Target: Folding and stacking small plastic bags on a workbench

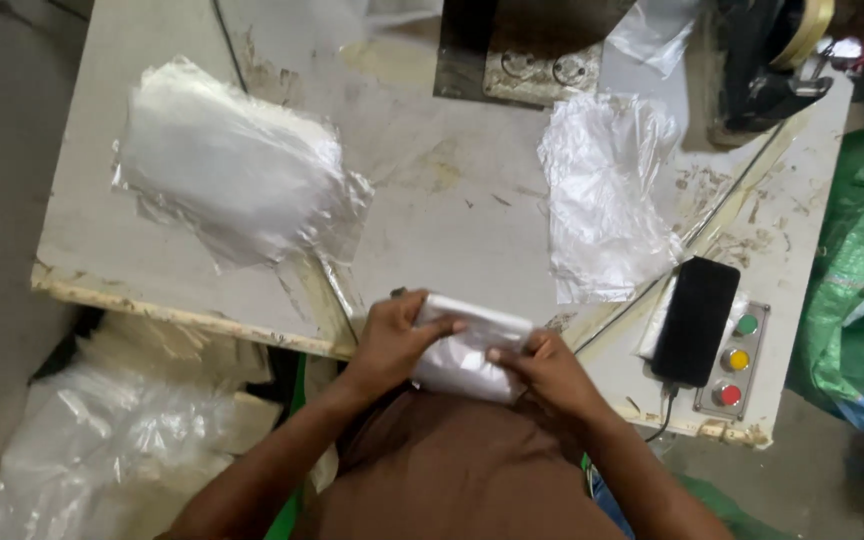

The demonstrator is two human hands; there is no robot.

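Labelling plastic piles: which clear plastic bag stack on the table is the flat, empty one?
The thin crinkled stack of clear plastic bags beside the black phone; the bulging white-filled bundle lies far left.

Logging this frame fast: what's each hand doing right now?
Left hand: closed on the left end of the white folded packet.
Right hand: closed on the same packet's right end.

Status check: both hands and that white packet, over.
Left hand and right hand both gripping small white plastic-wrapped packet at table edge. Nothing blocking; black phone lies apart, right.
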